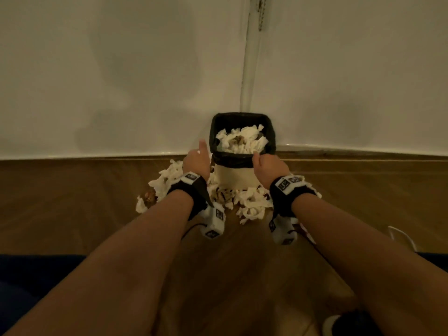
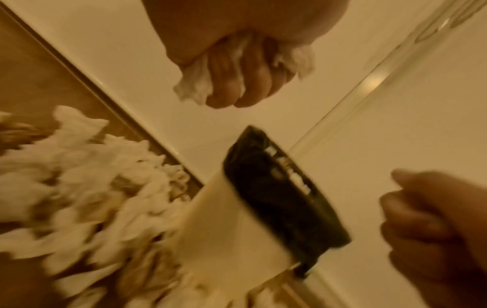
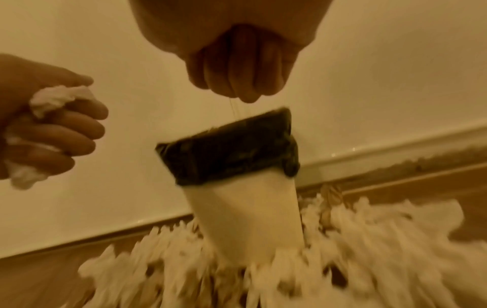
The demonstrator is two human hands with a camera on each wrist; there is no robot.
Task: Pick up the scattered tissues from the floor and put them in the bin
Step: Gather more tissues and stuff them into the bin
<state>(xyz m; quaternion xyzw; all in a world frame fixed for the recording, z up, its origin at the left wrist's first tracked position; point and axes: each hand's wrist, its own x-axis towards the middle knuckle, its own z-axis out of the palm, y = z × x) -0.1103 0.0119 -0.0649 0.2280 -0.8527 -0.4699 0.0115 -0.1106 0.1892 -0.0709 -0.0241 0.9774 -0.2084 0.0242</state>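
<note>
The bin [image 1: 234, 177] is white with a black liner and stands on the wood floor against the wall; crumpled tissues fill it near the top. Loose white tissues [image 1: 252, 204] lie heaped around its base, some stained brown. My left hand [image 1: 197, 158] hovers by the bin's left rim, and its curled fingers grip a wad of tissue [image 2: 194, 87], also visible as the tissue wad [image 3: 56, 99] in the right wrist view. My right hand [image 1: 266, 164] is at the front right rim. Its fingers [image 3: 237, 68] are curled into a fist above the bin [image 3: 245, 212] with no tissue in them.
A white wall and baseboard [image 1: 97, 155] run behind the bin. A white pipe [image 1: 249, 69] rises in the corner. A white cable [image 1: 402, 236] lies on the floor at the right, and a dark shoe [image 1: 344, 321] is near the bottom edge.
</note>
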